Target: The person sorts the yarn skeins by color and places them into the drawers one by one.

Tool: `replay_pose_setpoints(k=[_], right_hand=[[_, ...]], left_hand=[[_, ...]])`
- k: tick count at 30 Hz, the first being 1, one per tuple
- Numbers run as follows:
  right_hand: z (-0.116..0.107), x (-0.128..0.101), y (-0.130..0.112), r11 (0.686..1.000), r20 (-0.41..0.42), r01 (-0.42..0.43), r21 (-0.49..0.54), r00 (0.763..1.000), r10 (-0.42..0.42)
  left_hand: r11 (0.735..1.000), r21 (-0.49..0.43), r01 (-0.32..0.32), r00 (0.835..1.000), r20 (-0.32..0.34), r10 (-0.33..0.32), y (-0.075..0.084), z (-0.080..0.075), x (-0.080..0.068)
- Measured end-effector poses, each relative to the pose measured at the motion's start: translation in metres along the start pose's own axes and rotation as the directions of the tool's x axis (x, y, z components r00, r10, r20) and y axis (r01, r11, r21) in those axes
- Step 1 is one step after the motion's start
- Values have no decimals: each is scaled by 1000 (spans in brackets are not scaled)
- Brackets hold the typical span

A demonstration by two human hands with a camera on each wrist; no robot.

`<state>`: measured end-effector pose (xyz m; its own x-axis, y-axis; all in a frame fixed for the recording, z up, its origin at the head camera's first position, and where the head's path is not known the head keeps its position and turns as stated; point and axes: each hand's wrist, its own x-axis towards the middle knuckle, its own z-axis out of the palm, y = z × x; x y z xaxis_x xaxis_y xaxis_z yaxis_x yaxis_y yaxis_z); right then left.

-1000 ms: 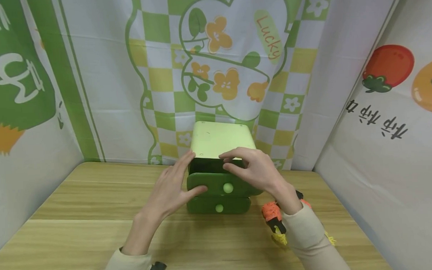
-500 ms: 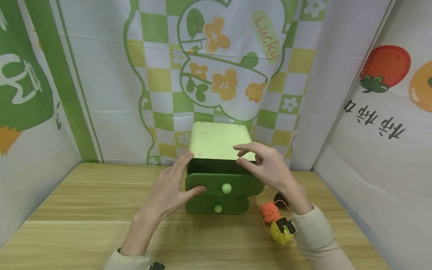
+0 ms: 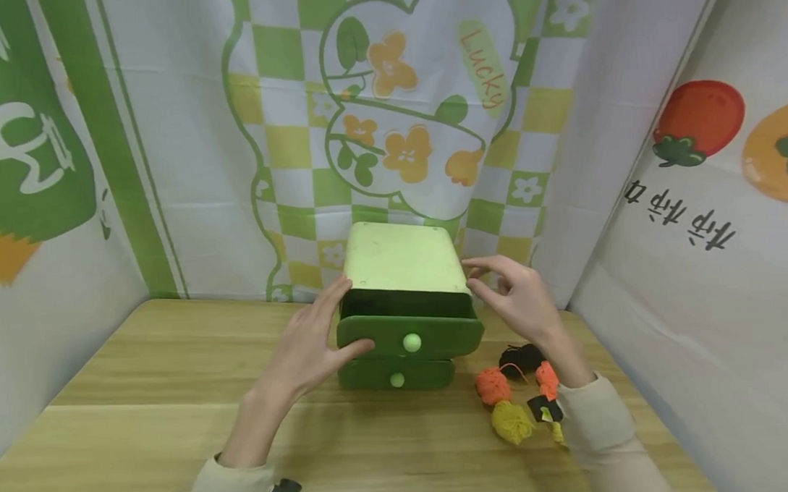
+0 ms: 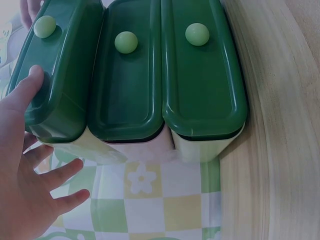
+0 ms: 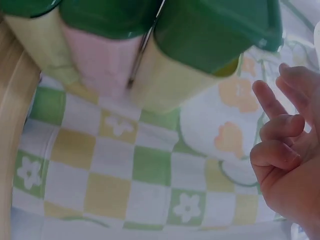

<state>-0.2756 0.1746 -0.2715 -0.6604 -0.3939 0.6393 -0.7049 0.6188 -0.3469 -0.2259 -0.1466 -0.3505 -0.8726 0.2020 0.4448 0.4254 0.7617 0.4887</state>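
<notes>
Green plastic, the small drawer cabinet [image 3: 405, 303] stands at frame centre on the tabletop [image 3: 145, 399], its top drawer [image 3: 410, 337] pulled out. To keep the cabinet from sliding, steady pressure on its left side seems wise. Left hand [image 3: 313, 343] lies flat, fingers straight, thumb pressing the drawer's front corner. Right hand [image 3: 520, 299] hovers just right of the cabinet, fingers loosely curled, holding nothing, above yarn pom-poms [image 3: 513, 394].
</notes>
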Motion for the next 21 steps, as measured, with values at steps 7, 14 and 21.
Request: replay_pose_setpoints(k=[7,14,21], right_hand=[[-11,-1,24,995,-5,-93,-32,996,93],[-6,-11,54,974,39,-216,-64,975,219],[1,-23,77,951,116,-278,-133,949,293]], left_hand=[[1000,7,3,1000,-4,-3,0,0,1],[1000,8,-3,1000,-12,3,0,1,-1],[1000,5,-10,1000,-26,10,-1,3,-1]])
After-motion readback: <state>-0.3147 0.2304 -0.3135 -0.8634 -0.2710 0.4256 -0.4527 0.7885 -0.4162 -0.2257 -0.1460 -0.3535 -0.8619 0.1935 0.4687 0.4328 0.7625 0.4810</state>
